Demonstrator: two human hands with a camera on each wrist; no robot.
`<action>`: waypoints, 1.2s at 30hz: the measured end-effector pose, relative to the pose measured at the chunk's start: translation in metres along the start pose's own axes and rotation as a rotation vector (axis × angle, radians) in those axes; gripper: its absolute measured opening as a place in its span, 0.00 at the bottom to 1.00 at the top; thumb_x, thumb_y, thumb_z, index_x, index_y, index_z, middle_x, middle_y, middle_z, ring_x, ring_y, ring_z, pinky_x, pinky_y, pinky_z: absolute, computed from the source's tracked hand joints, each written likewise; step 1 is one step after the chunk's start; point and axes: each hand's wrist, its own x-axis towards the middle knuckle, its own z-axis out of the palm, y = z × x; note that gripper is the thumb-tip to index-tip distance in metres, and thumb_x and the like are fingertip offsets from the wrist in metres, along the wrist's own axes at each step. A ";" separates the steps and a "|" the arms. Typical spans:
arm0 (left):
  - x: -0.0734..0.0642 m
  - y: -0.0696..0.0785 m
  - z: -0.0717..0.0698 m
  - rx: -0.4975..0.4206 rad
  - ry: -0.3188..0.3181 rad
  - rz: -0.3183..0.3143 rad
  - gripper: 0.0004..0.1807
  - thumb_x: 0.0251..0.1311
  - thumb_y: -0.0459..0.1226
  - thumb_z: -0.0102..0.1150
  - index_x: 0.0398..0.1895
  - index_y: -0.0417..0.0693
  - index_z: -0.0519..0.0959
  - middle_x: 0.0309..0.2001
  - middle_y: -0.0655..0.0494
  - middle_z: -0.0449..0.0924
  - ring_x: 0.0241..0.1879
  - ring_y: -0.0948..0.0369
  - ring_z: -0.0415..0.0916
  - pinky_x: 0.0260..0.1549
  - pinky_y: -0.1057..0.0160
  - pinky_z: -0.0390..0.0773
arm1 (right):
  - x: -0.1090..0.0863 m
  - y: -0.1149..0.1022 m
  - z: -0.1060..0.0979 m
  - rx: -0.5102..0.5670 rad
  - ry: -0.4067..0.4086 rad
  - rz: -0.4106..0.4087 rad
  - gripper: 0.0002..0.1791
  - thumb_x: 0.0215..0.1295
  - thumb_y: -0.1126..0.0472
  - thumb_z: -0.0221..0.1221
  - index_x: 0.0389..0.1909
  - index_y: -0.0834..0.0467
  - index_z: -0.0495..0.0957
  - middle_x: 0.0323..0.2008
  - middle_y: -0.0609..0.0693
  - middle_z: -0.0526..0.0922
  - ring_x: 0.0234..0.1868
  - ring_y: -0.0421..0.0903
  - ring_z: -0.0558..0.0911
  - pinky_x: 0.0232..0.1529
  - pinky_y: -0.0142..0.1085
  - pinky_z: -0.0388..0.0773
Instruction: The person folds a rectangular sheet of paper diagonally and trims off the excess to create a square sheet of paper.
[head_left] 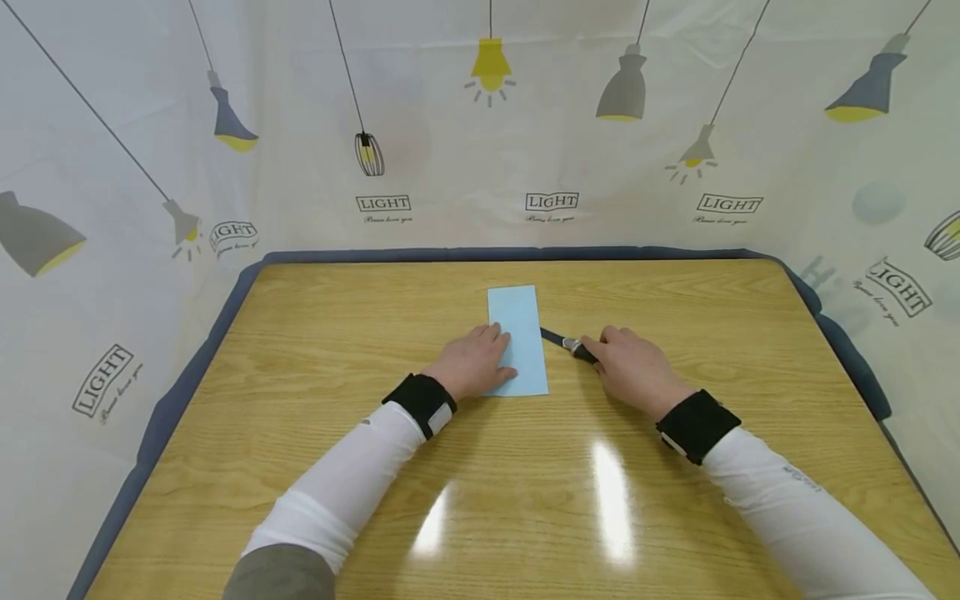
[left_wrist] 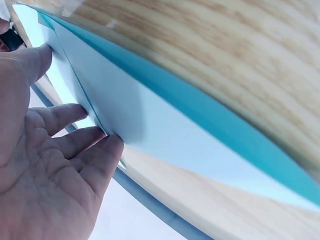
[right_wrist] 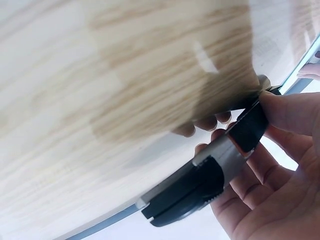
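A light-blue paper (head_left: 527,350), folded into a narrow upright rectangle, lies on the wooden table. My left hand (head_left: 471,362) rests on its left part, fingertips touching the paper. The left wrist view shows the paper's layers (left_wrist: 155,120) standing slightly apart along one long edge, a darker teal strip between them. To the right, my right hand (head_left: 637,367) grips a black and silver utility knife (head_left: 567,342). Its dark blade end points left and meets the paper's right edge; whether the tip sits between the layers I cannot tell. The handle (right_wrist: 200,185) shows in the right wrist view.
The wooden table (head_left: 337,325) has a dark blue-grey padded edge (head_left: 450,255) along its back and sides. Behind it hangs a white cloth (head_left: 442,150) printed with lamps and lettering. Light glares off the table's front part.
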 end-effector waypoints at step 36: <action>0.004 -0.007 -0.001 -0.104 -0.067 0.032 0.37 0.63 0.58 0.41 0.69 0.46 0.54 0.72 0.48 0.33 0.70 0.51 0.36 0.64 0.56 0.50 | 0.026 -0.012 0.003 -0.002 -0.046 0.017 0.23 0.64 0.59 0.54 0.61 0.55 0.69 0.39 0.55 0.73 0.35 0.50 0.73 0.31 0.41 0.73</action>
